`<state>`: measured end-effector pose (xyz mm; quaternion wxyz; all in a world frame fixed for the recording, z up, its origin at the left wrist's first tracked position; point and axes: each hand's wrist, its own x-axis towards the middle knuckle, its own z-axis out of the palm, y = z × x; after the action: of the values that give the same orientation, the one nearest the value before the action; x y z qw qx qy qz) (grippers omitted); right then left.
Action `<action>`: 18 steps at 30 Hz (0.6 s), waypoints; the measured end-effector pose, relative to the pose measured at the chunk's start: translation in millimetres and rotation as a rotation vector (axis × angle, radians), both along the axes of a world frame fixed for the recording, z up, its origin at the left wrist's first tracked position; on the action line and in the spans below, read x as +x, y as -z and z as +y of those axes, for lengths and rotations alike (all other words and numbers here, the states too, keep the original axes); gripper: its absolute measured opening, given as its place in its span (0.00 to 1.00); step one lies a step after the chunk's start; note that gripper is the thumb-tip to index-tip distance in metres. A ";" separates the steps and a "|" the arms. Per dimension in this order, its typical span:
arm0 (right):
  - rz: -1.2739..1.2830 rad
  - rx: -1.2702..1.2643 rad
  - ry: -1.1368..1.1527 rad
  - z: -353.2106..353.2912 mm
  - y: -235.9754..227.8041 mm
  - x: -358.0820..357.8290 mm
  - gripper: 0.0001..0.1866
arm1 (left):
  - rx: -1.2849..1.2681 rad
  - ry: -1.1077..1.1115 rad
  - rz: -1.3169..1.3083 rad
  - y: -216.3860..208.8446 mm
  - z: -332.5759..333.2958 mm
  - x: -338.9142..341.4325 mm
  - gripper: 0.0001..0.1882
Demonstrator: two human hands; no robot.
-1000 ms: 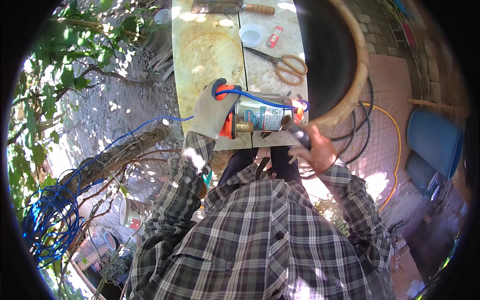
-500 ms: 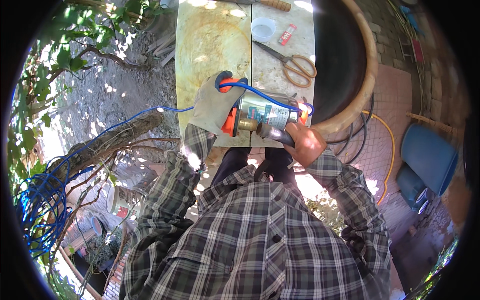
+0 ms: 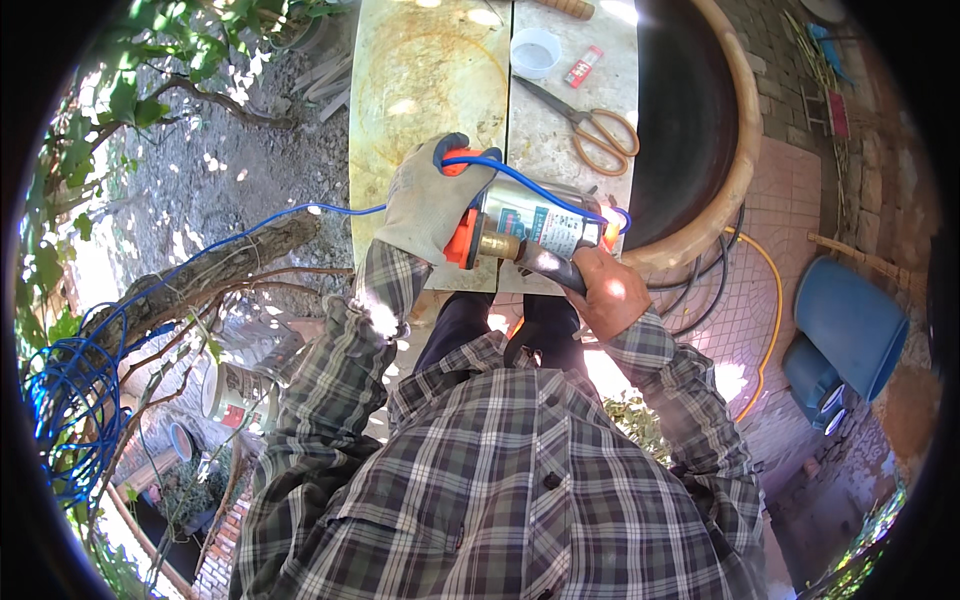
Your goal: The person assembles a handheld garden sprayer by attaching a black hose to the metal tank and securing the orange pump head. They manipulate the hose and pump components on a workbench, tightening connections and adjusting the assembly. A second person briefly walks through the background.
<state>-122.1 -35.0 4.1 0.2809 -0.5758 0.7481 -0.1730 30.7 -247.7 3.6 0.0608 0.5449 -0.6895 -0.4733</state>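
Note:
A submersible water pump (image 3: 520, 208), a silver cylinder with orange ends, lies sideways over the near part of the worktable (image 3: 425, 95). My left hand (image 3: 420, 205), in a grey glove, is closed round its left orange end. A brass outlet fitting (image 3: 497, 246) sticks out there, with the end of a black hose (image 3: 550, 267) against it. Whether the hose is pushed over the fitting I cannot tell. Wrapped round that hose is my bare right hand (image 3: 612, 292), near the pump's right orange end. Blue cable (image 3: 530, 190) arches over the pump.
Scissors (image 3: 577, 117), a clear plastic bowl (image 3: 536, 55), a small red-and-white item (image 3: 583, 67) and a wooden handle (image 3: 570, 8) lie farther back. A large tan-rimmed vat (image 3: 748, 130) adjoins the table's right side. Coiled blue cable (image 3: 75, 420) hangs left; a yellow hose (image 3: 775, 320) runs right.
The whole view has shifted slightly, with the table items sitting a little lower and more to the right. Both hands keep their hold on pump and hose.

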 end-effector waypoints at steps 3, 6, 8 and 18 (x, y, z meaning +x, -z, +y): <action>0.016 -0.015 0.006 0.4 1.1 2.9 0.19 | 0.064 -0.003 0.015 -2.3 -0.9 0.5 0.31; 0.035 -0.023 0.040 1.8 1.1 6.3 0.18 | 0.076 -0.021 0.034 -2.2 -1.0 -1.5 0.31; 0.039 -0.034 0.055 1.6 2.5 9.0 0.18 | 0.079 -0.012 0.020 -8.1 -2.4 -4.1 0.30; 0.048 -0.141 0.130 1.6 5.2 17.7 0.21 | 0.008 0.061 -0.003 -4.2 -4.0 -4.8 0.30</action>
<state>-104.4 -33.4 -1.1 0.2098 -0.5483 0.7764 -0.2291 25.9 -251.7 7.8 0.0432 0.5244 -0.7041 -0.4768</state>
